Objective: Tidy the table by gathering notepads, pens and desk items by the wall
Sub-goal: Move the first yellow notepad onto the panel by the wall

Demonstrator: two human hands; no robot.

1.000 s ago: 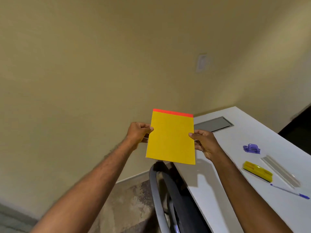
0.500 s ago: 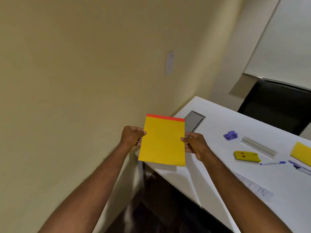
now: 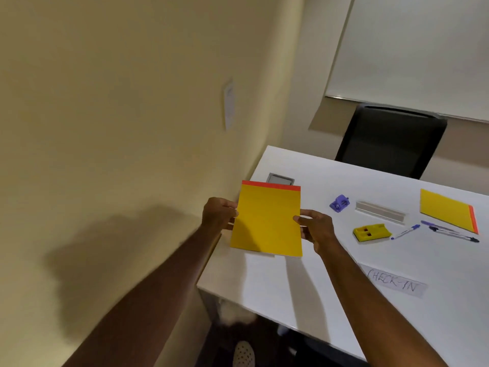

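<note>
The white table (image 3: 304,284) lies bare along its near edge and up the side against the cream wall (image 3: 119,128), save for a grey hatch (image 3: 280,179) set into the top. To the right a purple clip (image 3: 339,203), a clear ruler (image 3: 380,212), a yellow block (image 3: 371,232), pens (image 3: 449,231) and a second notepad (image 3: 448,213) crowd the surface. A black chair (image 3: 391,140) closes off the far side.

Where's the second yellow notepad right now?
In the head view, the flat yellow notepad with an orange edge lies on the white table's far right, just beyond the pens and right of the clear ruler.
</note>
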